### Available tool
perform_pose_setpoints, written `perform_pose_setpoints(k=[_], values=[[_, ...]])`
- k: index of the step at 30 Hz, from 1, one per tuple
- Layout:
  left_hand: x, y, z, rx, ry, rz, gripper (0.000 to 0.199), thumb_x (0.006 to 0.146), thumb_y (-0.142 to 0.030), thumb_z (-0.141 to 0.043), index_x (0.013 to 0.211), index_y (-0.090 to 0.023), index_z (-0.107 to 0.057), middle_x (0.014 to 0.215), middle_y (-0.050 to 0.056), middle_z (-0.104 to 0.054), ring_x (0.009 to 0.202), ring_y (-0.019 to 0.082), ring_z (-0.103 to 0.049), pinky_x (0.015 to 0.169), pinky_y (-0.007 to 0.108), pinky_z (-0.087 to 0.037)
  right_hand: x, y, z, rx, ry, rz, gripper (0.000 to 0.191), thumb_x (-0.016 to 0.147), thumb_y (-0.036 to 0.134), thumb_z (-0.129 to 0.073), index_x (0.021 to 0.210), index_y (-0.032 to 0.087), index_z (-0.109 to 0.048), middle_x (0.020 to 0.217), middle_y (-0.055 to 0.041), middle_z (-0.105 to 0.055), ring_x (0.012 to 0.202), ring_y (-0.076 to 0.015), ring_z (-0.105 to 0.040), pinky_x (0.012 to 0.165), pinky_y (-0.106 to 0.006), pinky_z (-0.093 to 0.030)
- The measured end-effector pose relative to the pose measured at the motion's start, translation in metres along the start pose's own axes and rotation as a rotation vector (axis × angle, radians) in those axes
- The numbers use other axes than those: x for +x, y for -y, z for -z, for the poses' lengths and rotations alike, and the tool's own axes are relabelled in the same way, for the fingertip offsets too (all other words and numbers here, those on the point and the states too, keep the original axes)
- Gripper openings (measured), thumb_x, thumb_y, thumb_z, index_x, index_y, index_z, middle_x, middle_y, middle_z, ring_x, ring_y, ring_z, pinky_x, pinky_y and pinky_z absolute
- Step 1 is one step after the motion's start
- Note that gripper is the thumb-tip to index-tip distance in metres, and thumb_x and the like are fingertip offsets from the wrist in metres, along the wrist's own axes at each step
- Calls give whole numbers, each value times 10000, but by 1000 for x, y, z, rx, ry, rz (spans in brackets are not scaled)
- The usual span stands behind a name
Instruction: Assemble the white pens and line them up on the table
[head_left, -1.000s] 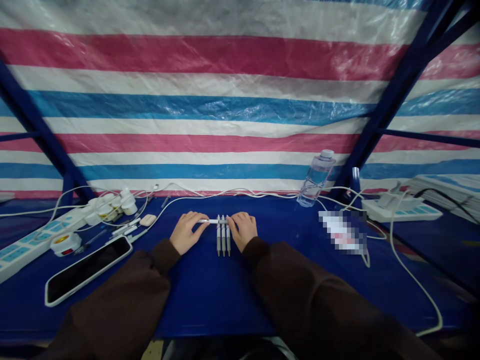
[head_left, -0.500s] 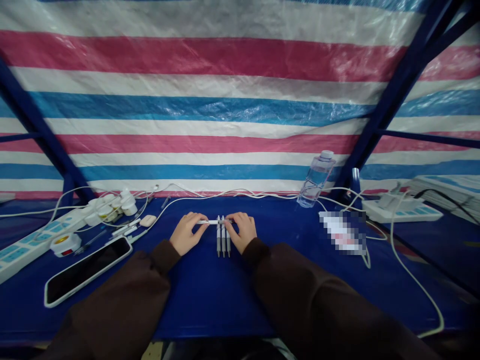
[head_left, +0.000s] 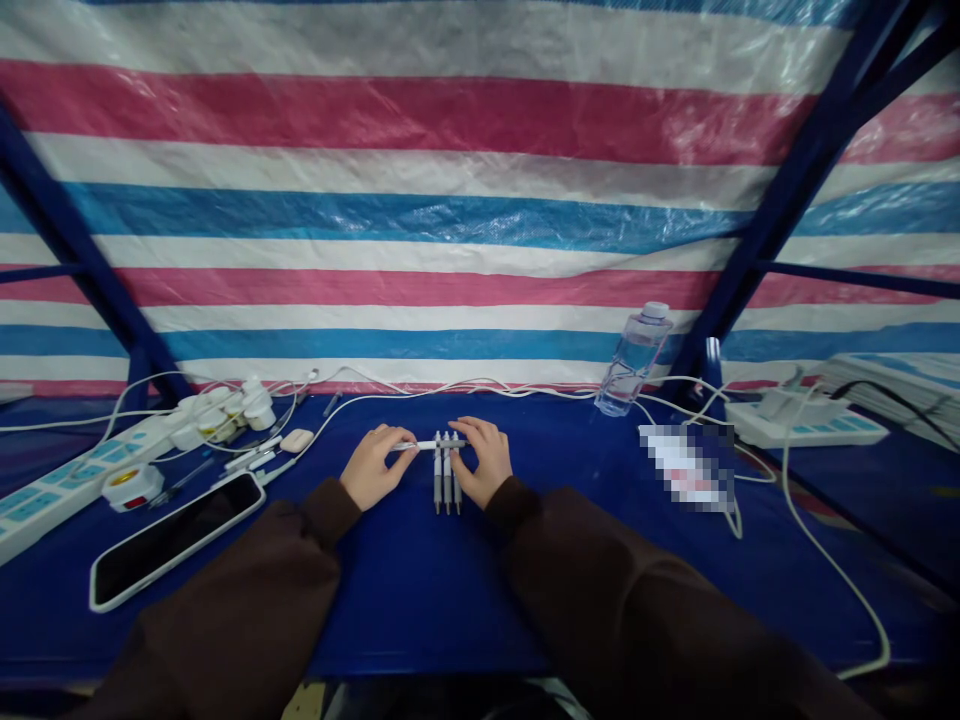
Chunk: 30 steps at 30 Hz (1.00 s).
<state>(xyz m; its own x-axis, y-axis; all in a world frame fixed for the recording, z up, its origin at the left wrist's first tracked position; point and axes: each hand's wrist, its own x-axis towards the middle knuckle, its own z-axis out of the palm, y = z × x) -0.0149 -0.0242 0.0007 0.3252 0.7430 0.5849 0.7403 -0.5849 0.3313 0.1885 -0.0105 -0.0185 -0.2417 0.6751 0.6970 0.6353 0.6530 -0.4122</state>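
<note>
Three slim white-and-grey pens [head_left: 448,487] lie side by side on the blue table, pointing toward me. Across their far ends rests another white pen [head_left: 427,445], set crosswise. My left hand [head_left: 373,468] pinches the left end of this crosswise pen between thumb and fingers. Around its right end is my right hand [head_left: 486,465], with thumb and index finger apart and the pen's tip showing between them. The right thumb is close beside the rightmost upright-lying pen; whether it touches cannot be made out.
A phone [head_left: 177,541], an earphone case [head_left: 296,441], loose pens [head_left: 251,456] and a power strip [head_left: 82,470] lie left. To the right are a tilted water bottle [head_left: 632,362], a blurred-out packet [head_left: 686,467], cables and another power strip [head_left: 810,424]. Striped sheeting [head_left: 420,220] hangs behind.
My right index finger has lifted and spread from the thumb, uncovering the right end of the crosswise pen. My left hand and the three pens stay in place.
</note>
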Motion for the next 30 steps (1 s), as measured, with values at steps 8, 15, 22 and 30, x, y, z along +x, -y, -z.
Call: perform_pose_setpoints(k=[8,15,22,30], values=[[0,2,-2,11,16,-13,133,876,-272,-470,884,-191,-576,825,28,-635,767,175,-529,747,326,-387,1,-2,-3,-101,103,84,188,882,227,-465,1004,221,-609,1065,-65,-623,1095,-223,-476,874,-371,-298],[0,1,-1,2,47,-13,148,882,-287,-458,889,-200,-578,832,23,-633,767,175,-536,748,331,-386,1,-1,-2,-56,94,98,187,845,240,-515,1019,199,-571,1129,-84,-591,1106,-220,-472,875,-363,-302],[-1,-1,-1,-18,56,-39,159,893,-289,-441,911,-202,-573,860,31,-635,796,174,-548,788,340,-393,0,0,-3,-89,119,160,171,888,248,-480,1012,213,-593,1064,-54,-643,1073,-208,-504,868,-369,-273],[-1,-1,-1,-8,89,-22,196,901,-303,-416,919,-199,-582,855,30,-640,794,174,-548,777,332,-398,0,-2,-2,-74,64,174,108,869,220,-516,930,221,-605,958,-21,-680,959,-173,-552,817,-341,-278]])
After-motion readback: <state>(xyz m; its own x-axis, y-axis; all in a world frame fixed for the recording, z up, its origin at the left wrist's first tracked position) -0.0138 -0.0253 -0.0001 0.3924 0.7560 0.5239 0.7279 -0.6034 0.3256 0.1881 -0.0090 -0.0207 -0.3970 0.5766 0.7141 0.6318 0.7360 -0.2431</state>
